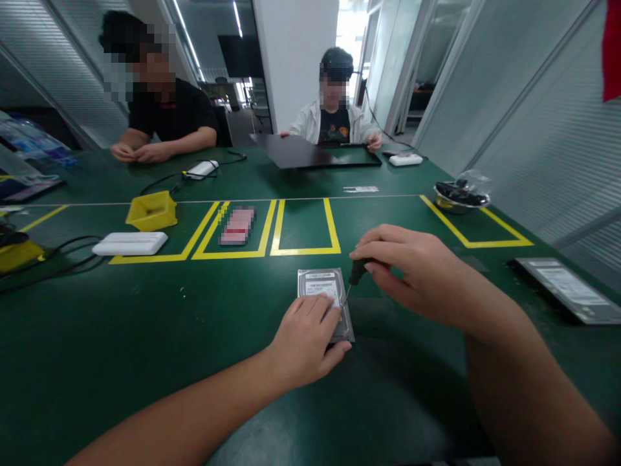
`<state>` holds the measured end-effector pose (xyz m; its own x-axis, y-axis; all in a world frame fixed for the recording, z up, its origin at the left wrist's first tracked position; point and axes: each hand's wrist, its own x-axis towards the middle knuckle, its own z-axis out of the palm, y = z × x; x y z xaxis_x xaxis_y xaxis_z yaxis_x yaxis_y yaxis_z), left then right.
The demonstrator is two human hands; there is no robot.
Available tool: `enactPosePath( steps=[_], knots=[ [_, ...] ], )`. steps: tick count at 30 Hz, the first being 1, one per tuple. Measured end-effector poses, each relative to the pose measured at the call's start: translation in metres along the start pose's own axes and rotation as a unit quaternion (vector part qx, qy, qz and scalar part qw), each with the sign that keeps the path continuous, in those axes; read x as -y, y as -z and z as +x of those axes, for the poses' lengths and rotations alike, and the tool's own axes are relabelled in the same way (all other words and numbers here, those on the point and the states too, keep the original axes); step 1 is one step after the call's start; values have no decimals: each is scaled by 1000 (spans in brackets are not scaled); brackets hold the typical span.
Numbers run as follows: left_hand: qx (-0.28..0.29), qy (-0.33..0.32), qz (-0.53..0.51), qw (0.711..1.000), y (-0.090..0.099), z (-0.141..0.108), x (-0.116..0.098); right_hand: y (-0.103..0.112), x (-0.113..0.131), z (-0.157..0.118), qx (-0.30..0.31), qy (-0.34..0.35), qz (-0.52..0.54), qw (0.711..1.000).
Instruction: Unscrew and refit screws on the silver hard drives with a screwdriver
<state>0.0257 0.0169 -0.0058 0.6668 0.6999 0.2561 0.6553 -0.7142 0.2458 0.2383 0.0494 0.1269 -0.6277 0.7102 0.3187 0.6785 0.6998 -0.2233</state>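
Here, a hard drive [324,299] lies flat on the green tabletop [145,336], just below the yellow taped boxes [305,226], label up. The left hand [305,340] presses down on its near half, fingers spread over the label & thumb hooked round the near right corner. The right hand [412,265] is closed on the dark handle of a small screwdriver [355,275], whose thin tip slants down to the drive's right edge. Farther out, left: a white flat box [130,243] w/ a black cable, and a yellow tray [151,211]. Right: a metal bowl [460,199] of dark bits inside a taped corner, plus a 2nd flat device [565,288] near the edge. Across the tabletop, two other people sit; one holds a thin black panel [310,154], the other keeps both hands together on the tabletop.
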Motion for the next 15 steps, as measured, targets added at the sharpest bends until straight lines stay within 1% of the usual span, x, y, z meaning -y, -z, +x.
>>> enactPosePath(
  steps=[6, 11, 15],
  knots=[
    [-2, 3, 3, 1000, 0, 1, -1, -2, 1, 1, -2, -33, -56, 998],
    [-6, -2, 2, 1000, 0, 0, -1, -4, -1, -1, -27, -25, -33, 999],
    [-5, 0, 1, 1000, 0, 0, -1, -3, 1, 0, -36, -20, 3, 999]
  ],
)
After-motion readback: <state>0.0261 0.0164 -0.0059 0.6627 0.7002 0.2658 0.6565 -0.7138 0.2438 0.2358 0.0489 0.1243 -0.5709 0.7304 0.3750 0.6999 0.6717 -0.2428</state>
